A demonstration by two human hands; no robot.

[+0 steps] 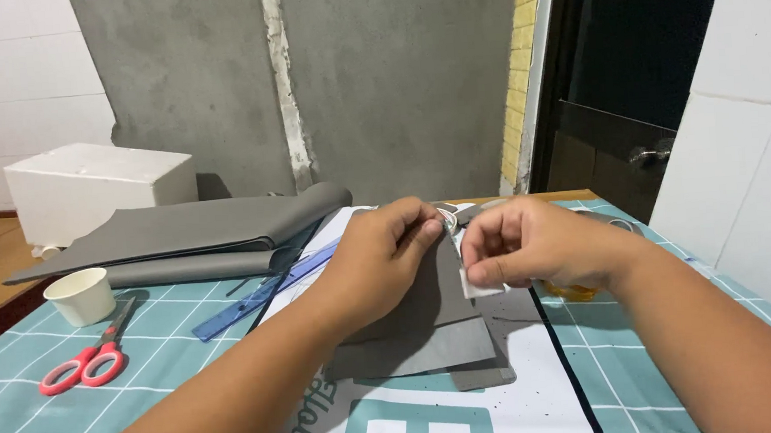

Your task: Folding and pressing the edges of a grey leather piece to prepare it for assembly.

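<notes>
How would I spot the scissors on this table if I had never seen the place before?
Start at the white box at the back left of the teal checked tablecloth and come forward past the small paper cup. Just in front of that cup lie the scissors, well left of the left hand. Their red handles set them apart from the blue ruler and the grey sheets nearby.

A: The light is even and quite bright, no hard glare. The white wall at 10 o'clock is the brightest part.

B: And the doorway at 1 o'clock is almost black, no detail there. Shadows?

A: Soft ones only, under the hands and beside the cup at 9 o'clock.

B: Sharpness is fine in the middle. The forearms at 6 o'clock look stretched and a little soft, from the wide lens.
</notes>
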